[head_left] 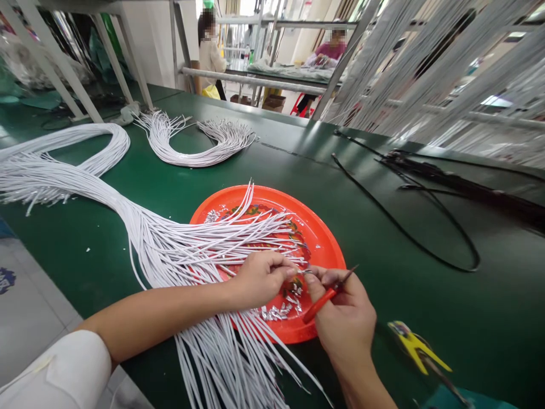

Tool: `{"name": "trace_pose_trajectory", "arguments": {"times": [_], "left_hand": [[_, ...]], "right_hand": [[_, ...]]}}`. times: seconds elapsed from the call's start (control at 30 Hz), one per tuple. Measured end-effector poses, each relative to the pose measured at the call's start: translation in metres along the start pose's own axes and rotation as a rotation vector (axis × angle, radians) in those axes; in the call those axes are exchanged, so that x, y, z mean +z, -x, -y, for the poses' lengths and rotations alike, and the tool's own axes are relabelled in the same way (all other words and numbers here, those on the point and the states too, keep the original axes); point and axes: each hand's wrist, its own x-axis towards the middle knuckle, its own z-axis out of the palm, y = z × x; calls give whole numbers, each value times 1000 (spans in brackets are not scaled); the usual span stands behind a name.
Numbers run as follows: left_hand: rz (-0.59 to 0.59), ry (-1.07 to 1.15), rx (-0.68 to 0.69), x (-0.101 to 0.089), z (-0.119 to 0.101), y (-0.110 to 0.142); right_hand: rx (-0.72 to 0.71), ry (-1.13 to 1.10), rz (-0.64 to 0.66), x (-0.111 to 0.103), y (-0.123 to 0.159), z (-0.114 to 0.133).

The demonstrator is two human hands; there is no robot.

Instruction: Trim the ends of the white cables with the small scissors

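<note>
Green counter [404,284] right across the frame, and here comes the bundle of white cables [170,241], sweeping from the left to the centre! Its ends fan over a red tray [330,244], mid-frame. Right hand [344,309], lower right of centre; left hand [260,279] just beside it. The right grips a red-handled tool [318,305]; the left pinches a thin cable end [304,271]. Silver scraps [276,313] dot the tray below!

Before me, a dark green worktable [404,295] reflects light toward its far edge. Floor [38,289]: pale tile, lower left. Wall [153,40]: white, rear left. A tubular metal frame [255,81] stands beyond; behind it, a bright window [247,7].
</note>
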Motion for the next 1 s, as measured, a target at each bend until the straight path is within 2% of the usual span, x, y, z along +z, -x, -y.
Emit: {"name": "trace_pose_trajectory", "arguments": {"times": [0.07, 0.17, 0.27, 0.47, 0.67, 0.73, 0.9, 1.0], "left_hand": [[-65, -118, 80, 1, 3, 1], [-90, -216, 147, 2, 4, 3], [-74, -228, 132, 2, 5, 3], [-24, -117, 10, 3, 7, 2], [-55, -235, 128, 2, 3, 3], [-43, -191, 106, 2, 3, 2], [6, 21, -47, 3, 4, 0], [38, 72, -73, 2, 3, 1]], "right_hand": [[-26, 55, -9, 1, 1, 1], [-38, 75, -13, 1, 2, 4], [-18, 49, 3, 1, 0, 6], [7, 75, -11, 1, -1, 5], [34, -5, -38, 3, -2, 4], [46, -15, -25, 2, -2, 4], [96, -18, 25, 1, -2, 7], [122, -29, 39, 2, -1, 8]]}}
